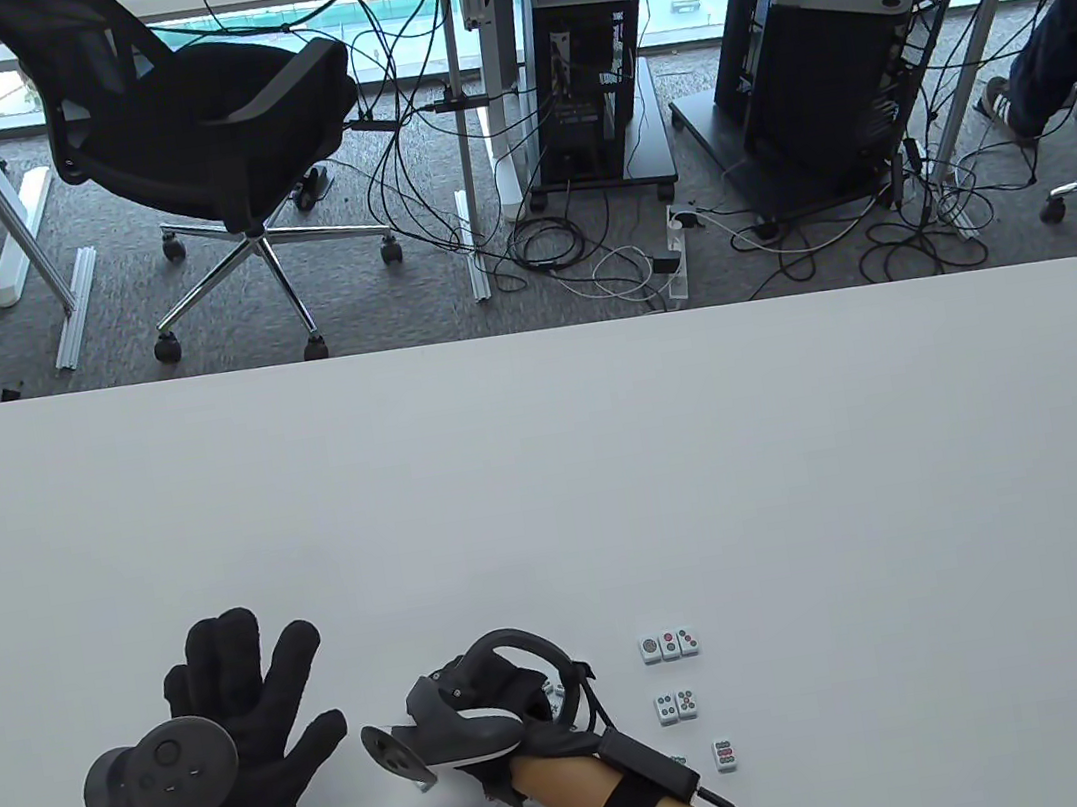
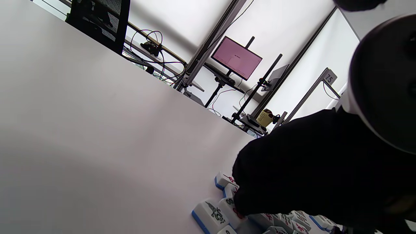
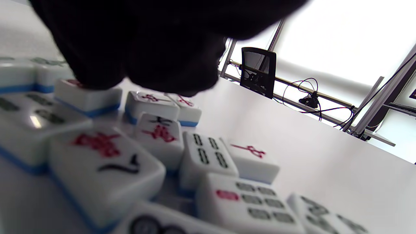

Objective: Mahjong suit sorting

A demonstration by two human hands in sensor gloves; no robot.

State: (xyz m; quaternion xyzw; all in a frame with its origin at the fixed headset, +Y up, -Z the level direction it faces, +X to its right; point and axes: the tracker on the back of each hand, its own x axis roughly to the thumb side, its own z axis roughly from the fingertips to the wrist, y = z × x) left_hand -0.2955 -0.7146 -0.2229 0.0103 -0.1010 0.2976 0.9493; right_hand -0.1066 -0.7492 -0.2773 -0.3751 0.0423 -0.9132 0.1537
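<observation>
Hovering low over the unsorted heap of small white blue-backed mahjong tiles [image 3: 152, 143], our right hand [image 1: 505, 722] is hiding its fingers while our left hand [image 1: 231, 712] is resting spread flat on the white tabletop [image 1: 607, 454], with only six dot tiles [image 1: 671, 647] lying grouped aside so far.

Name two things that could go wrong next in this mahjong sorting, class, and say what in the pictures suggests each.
The right hand is down among tightly packed unsorted tiles; lifting one may nudge its neighbours. Its forearm passes close by the lone sorted tile, so a sweep outward might knock it or the pair out of line.
</observation>
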